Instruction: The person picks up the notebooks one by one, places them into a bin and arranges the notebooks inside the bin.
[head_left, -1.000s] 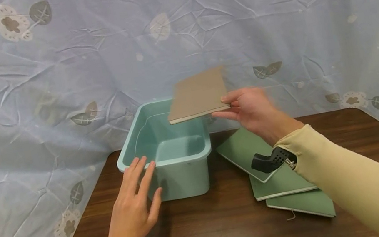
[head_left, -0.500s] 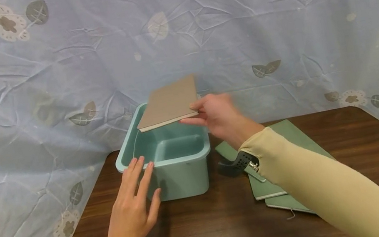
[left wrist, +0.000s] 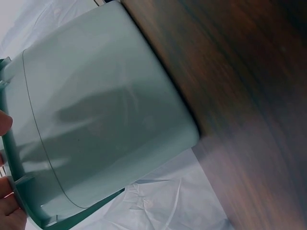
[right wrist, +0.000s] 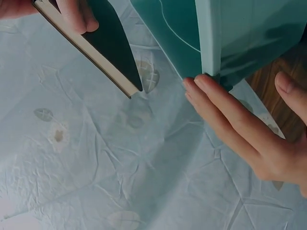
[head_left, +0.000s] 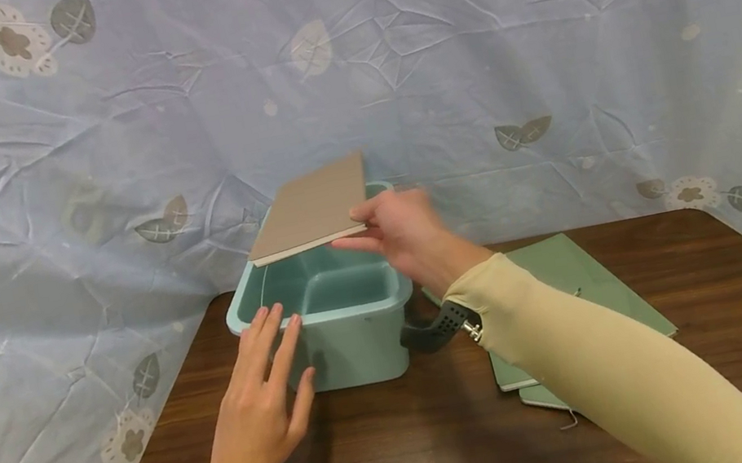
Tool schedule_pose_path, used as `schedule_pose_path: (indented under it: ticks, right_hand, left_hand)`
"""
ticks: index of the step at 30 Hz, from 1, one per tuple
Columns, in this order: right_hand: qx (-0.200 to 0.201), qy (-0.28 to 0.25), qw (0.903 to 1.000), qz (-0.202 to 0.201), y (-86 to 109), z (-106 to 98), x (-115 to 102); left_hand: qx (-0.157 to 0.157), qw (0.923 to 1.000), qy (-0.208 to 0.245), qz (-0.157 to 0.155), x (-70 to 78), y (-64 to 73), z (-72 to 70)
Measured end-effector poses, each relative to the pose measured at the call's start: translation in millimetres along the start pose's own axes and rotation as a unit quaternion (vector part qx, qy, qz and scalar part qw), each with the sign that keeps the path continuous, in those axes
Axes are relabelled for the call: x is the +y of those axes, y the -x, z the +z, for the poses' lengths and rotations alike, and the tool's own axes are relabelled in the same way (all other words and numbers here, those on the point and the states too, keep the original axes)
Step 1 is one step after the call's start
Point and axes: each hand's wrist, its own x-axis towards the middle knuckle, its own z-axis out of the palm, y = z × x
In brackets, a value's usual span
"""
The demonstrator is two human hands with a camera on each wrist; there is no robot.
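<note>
Between thumb and fingers my right hand (head_left: 408, 229) pinches a tan-covered notebook (head_left: 310, 205) by its right edge. The notebook is tilted above a teal plastic bin (head_left: 355, 350), over its opening; the right wrist view shows the notebook's pale page edges (right wrist: 88, 52) and dark underside. My left hand (head_left: 253, 405) is held out with straight fingers, their tips touching the bin's near-left rim. In the left wrist view, fingertips (left wrist: 9, 203) lie at the rim beside the bin's wall (left wrist: 110, 105). What I can see of the bin's inside shows bare floor; its far part is hidden by the notebook.
Several green notebooks (head_left: 572, 274) lie overlapping on the dark wooden table (head_left: 411, 456) right of the bin, partly hidden under my right sleeve (head_left: 584, 343). A pale blue floral cloth (head_left: 432, 72) hangs behind the table.
My right hand has carried the tan notebook leftward, from above the bin's right side to over its opening. The left hand has stayed at the rim.
</note>
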Motion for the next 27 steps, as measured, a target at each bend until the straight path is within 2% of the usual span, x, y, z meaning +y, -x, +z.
schedule_pose_path:
  ticks: [9, 22, 27]
  right_hand:
    - [0.013, 0.005, 0.9998, 0.015, -6.4, -2, 11]
    - [0.041, 0.046, 0.9976, 0.030, -16.9, -7, 36]
    - [0.030, 0.064, 0.9967, 0.040, -18.9, -4, 41]
  left_hand:
    - [-0.002, 1.0000, 0.001, -0.002, 1.0, -0.6, -0.3]
    - [0.000, 1.0000, 0.002, -0.004, 1.8, -0.5, 1.7]
    - [0.002, 1.0000, 0.005, -0.003, 1.8, -1.7, 1.7]
